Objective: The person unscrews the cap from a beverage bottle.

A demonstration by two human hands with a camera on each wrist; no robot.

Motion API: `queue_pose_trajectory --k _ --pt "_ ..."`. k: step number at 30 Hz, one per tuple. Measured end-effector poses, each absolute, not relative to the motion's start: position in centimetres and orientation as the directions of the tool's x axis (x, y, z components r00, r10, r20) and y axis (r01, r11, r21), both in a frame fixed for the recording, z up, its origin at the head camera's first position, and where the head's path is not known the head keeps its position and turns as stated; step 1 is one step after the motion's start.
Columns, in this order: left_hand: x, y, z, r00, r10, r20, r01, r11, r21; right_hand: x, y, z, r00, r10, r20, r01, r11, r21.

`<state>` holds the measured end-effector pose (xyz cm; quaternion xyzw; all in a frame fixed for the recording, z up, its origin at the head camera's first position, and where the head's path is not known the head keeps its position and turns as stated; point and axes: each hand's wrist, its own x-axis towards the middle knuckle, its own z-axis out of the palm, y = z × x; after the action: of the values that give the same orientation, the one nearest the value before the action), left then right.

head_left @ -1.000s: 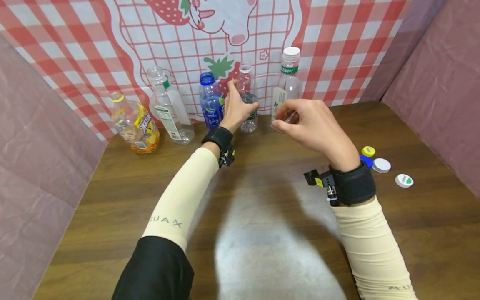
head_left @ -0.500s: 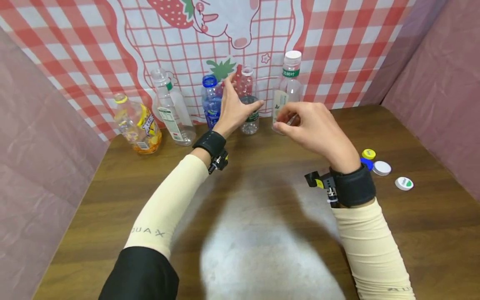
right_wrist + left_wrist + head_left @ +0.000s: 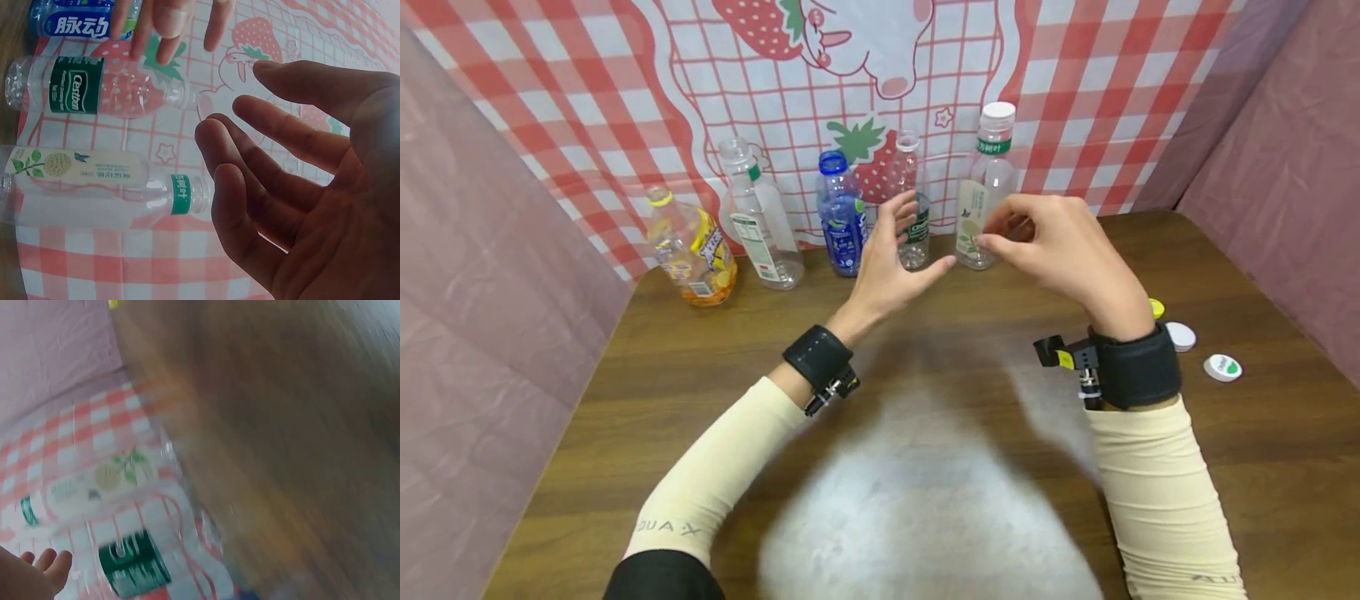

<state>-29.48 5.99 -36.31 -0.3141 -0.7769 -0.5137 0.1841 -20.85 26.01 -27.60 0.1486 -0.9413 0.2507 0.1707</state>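
My left hand (image 3: pixel 887 262) is in front of the clear water bottle with a green label (image 3: pixel 916 221), fingers spread and holding nothing. Just left of that bottle stands a blue drink bottle (image 3: pixel 842 225). My right hand (image 3: pixel 1063 246) hovers before the clear bottle with a white top and pale flower label (image 3: pixel 973 204). Its fingers are loosely bent, and in the right wrist view a gap shows between thumb and fingertips (image 3: pixel 250 109), with nothing held. Farther left are a clear bottle with a green neck band (image 3: pixel 760 221) and a yellow-labelled bottle (image 3: pixel 696 254).
Loose caps lie at the right of the wooden table (image 3: pixel 925 400): a white one (image 3: pixel 1182 337), a white-and-green one (image 3: pixel 1223 367) and a yellow one (image 3: pixel 1157 309), partly behind my right wrist. A red checked cloth (image 3: pixel 1097 108) hangs behind the bottles.
My left hand has drawn back from beside the green-labelled water bottle, toward me, uncovering the blue bottle. The right hand keeps nearly the same pose. The bottles still stand in their row.
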Motion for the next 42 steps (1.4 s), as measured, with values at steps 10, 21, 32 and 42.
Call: queue_pose_trajectory --k 10,21,32,42 --pt "-31.6 13.6 -35.6 -0.784 0.356 0.508 0.619 0.394 0.679 -20.1 29.7 -27.5 -0.899 -0.100 0.426 -0.306 0.839 -0.449" --pt "-36.8 17.8 -35.8 -0.898 0.190 0.398 0.436 0.514 0.739 -20.0 30.9 -26.9 -0.898 -0.034 0.439 -0.276 0.820 -0.501" --pt "-38.3 18.3 -36.9 -0.887 0.124 0.444 0.440 0.515 0.736 -20.5 30.1 -26.8 -0.899 -0.052 0.435 -0.294 0.808 -0.511" --pt "-35.8 17.6 -36.3 -0.845 0.291 0.448 0.531 0.548 0.646 -20.3 31.8 -27.0 -0.910 0.003 0.414 -0.232 0.823 -0.518"
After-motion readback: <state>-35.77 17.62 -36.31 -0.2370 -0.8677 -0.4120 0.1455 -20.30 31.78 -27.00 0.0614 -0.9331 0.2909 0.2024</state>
